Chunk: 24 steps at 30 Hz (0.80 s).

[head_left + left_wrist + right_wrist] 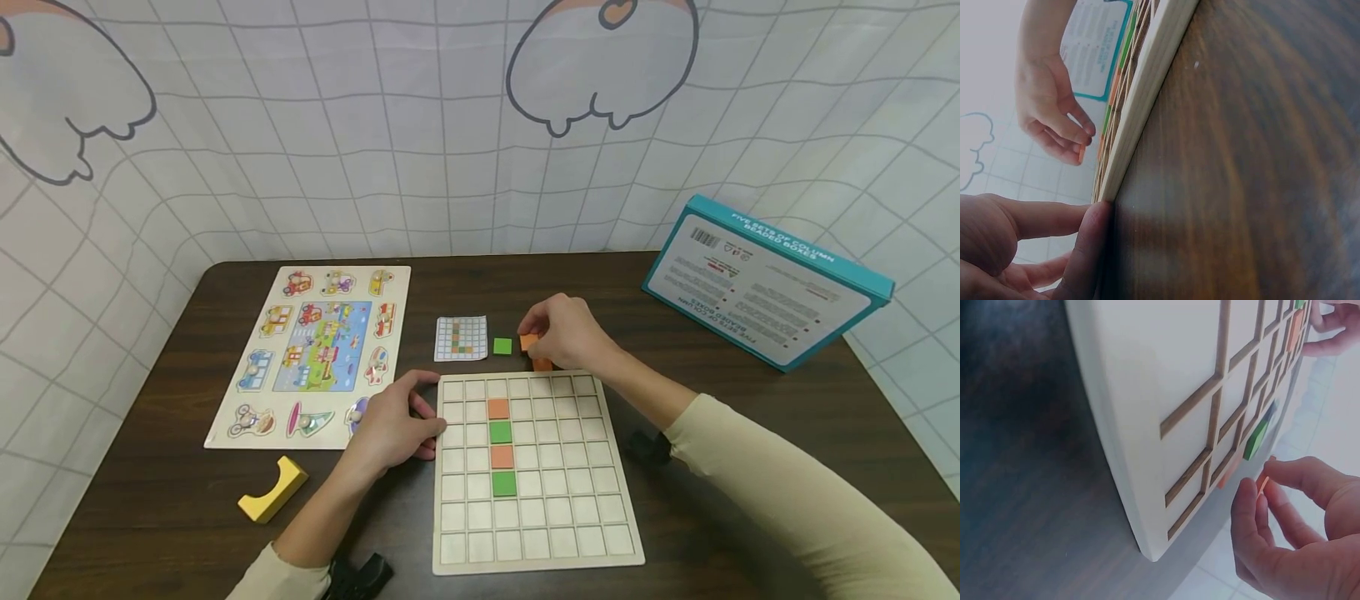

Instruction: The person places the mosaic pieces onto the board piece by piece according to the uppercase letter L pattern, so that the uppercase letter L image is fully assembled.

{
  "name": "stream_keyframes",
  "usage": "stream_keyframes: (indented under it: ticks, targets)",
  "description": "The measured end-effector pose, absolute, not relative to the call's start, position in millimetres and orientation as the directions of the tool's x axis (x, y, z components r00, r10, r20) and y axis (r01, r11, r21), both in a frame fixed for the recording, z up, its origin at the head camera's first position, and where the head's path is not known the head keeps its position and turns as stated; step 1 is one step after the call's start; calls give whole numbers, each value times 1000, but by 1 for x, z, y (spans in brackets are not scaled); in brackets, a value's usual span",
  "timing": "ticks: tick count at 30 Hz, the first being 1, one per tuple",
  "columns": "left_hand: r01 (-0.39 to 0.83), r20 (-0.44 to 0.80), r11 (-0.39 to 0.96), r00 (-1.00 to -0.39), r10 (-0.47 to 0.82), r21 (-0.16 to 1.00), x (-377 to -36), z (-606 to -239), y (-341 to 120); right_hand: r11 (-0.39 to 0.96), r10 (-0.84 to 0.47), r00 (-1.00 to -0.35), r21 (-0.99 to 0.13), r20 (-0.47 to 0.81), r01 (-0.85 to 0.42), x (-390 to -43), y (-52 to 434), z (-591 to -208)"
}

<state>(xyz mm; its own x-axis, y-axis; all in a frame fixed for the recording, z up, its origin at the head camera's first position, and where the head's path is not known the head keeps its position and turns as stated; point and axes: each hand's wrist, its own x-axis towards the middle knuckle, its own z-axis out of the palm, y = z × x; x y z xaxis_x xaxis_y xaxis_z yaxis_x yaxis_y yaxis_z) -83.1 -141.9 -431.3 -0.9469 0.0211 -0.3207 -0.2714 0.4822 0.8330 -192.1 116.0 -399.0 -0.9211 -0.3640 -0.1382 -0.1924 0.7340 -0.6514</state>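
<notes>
A wooden grid board point(536, 517) lies on the table, with orange and green square tiles alternating down its third column. My left hand point(393, 425) holds the board at its left edge near the far corner, thumb and index finger against the wood. Just beyond the far edge, my right hand point(570, 333) pinches a thin orange tile point(1263, 484) between thumb and fingertips, raised off the table. Below that hand lies another orange tile point(542, 364), partly hidden. A loose green tile point(502, 346) sits beside a small pattern card point(461, 339) showing a coloured grid.
On the left lies a picture puzzle board point(307, 358) with vehicle pieces. A yellow arch block point(273, 490) sits nearer, left of my forearm. At the back right stands a teal and white box point(765, 283). A white grid-patterned curtain point(420, 125) hangs behind the table.
</notes>
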Motion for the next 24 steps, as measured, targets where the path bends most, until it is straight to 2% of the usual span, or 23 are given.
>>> stream_keyframes:
  ticks: [24]
  targets:
    - [-264, -320, 485, -947, 35, 834, -82, -430, -141, 728, -385, -916, -646, -110, -228, -173, 119, -396]
